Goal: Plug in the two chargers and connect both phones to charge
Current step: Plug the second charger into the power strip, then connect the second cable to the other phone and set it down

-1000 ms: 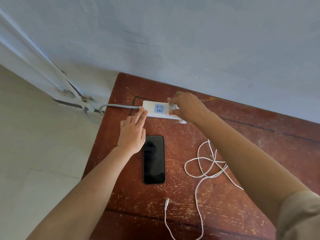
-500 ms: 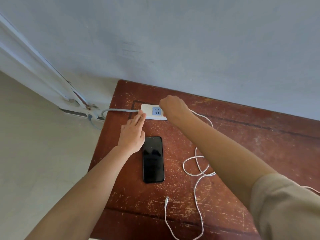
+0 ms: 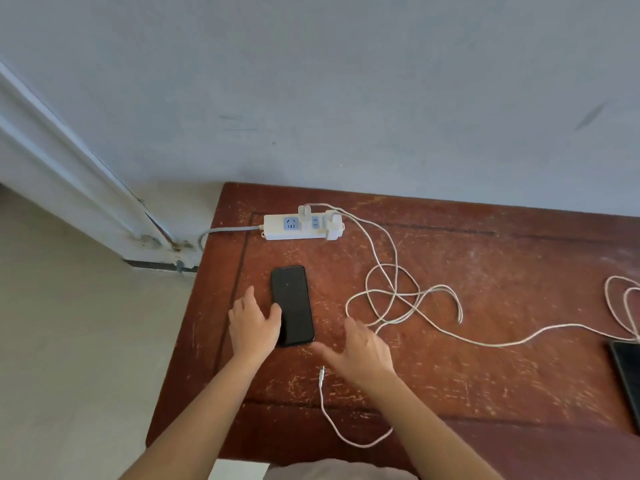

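Note:
A white power strip (image 3: 294, 230) lies at the back of the red-brown table (image 3: 485, 375). Two white chargers sit plugged into it, one (image 3: 305, 211) in the middle, one (image 3: 333, 221) at its right end. White cables (image 3: 398, 296) run from them in loops. A black phone (image 3: 292, 304) lies face up below the strip. My left hand (image 3: 254, 323) rests at the phone's left edge, thumb on the screen, fingers spread. My right hand (image 3: 360, 348) hovers open just right of the phone. A loose cable plug (image 3: 322, 370) lies below it. A second phone (image 3: 628, 372) is at the right edge.
A blue-grey wall (image 3: 346, 98) rises behind the table. The strip's grey cord (image 3: 225, 231) drops off the table's left edge toward a white door frame (image 3: 86, 195). Pale floor (image 3: 69, 341) lies to the left. More cable loops (image 3: 623, 303) sit above the second phone.
Both hands have pulled back from the power strip toward me. The second charger now sits in the strip. My left hand has come down onto the phone's left edge.

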Available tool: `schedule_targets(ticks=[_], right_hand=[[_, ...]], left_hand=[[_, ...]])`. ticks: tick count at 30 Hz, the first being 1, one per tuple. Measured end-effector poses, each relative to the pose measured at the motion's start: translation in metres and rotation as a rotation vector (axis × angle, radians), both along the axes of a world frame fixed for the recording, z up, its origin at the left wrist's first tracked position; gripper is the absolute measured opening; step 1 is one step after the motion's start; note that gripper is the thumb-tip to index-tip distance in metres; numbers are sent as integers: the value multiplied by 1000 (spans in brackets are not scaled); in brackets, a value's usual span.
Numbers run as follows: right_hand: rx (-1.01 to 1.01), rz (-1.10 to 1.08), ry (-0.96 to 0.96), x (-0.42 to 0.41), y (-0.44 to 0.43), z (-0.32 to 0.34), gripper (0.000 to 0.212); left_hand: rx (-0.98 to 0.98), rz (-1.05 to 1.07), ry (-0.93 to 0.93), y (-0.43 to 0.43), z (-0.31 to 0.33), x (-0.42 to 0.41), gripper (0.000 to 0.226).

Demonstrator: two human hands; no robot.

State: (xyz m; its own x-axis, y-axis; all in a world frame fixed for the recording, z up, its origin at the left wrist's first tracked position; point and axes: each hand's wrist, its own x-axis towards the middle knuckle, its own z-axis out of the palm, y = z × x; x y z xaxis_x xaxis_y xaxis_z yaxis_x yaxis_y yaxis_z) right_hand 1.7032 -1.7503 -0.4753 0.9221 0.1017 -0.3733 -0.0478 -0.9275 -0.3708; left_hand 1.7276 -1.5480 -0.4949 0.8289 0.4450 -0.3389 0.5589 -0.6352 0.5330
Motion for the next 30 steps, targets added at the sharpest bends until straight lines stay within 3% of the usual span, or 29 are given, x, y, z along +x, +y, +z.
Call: schedule_targets(ticks=[3,7,10,13,17,21,25,30], right_hand=[[-124,89,218,-32,-4,-12,77],[-80,80,203,-37,-15,-13,38],[-18,-40,147,-39,-23,-10,26],[215,-272,157,-46,-31,-5,17],[516,-566,236,-44,-39,7,21],[714,-747,272,-35,-44,11,34],[823,-650,221,-21,-39,22,47],[899,-527,162,-9,-30,35,52]], left_hand=[[-89,45,54,-8,1,-4,79],[-75,23,159,-24,7,12,103],[-3,15,266,-36,13,35,123],[109,-20,306,-46,14,49,132],[180,-17,321,-50,12,49,123],[-205,246,289,-51,16,41,105],[-553,390,201,-59,27,32,86],[-753,428,114,-74,48,33,75]])
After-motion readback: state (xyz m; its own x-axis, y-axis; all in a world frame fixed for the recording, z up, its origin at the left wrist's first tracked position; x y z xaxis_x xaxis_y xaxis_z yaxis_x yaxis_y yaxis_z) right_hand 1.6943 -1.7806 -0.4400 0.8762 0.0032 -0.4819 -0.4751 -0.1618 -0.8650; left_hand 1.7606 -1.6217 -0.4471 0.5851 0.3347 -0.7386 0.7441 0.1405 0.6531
